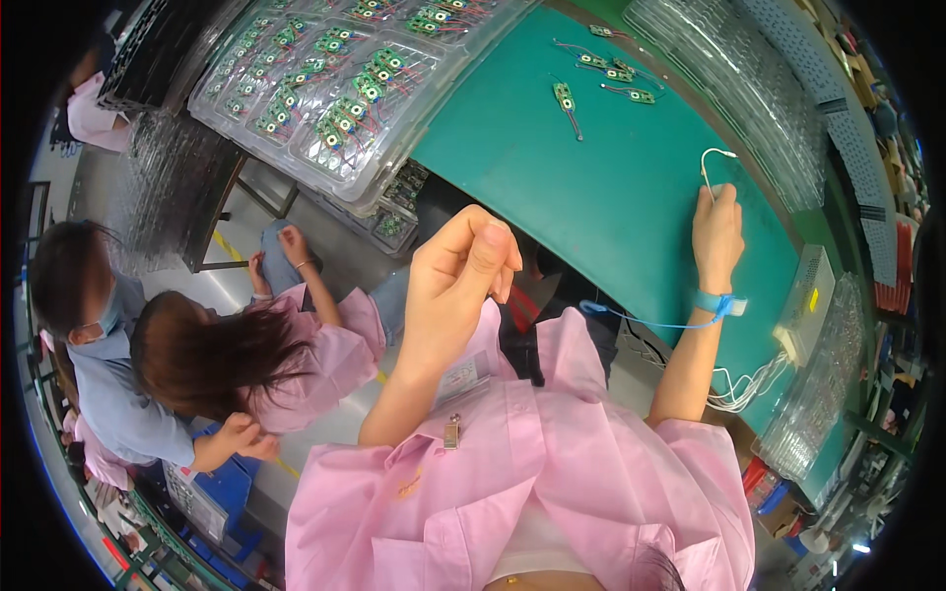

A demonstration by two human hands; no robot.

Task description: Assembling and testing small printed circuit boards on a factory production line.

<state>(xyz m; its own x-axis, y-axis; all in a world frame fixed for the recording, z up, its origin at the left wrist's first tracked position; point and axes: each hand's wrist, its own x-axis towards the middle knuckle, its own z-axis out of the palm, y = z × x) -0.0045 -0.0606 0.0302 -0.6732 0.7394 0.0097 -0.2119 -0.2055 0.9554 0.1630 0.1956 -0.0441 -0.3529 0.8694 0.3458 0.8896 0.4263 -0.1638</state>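
Observation:
My left hand [455, 281] is raised in front of my chest, just off the table's near edge. Its fingers are curled in with the thumb pressed over them; whatever lies inside, if anything, is hidden. Over the right part of the green table mat [552, 177], my right hand [717, 234] is closed around a thin white cable [706, 163], whose end loops up beyond the fingers. A blue wrist strap [724, 303] with a cord circles my right wrist. Beyond the hands lie several small green circuit boards [564, 97] with fine red and dark wires.
Clear plastic trays [379, 187] filled with circuit boards stand at the far left. More clear trays [734, 89] are stacked along the far right edge. A white power box [806, 300] with bundled white cables [744, 389] sits at right. Two people [246, 355] are close on my left.

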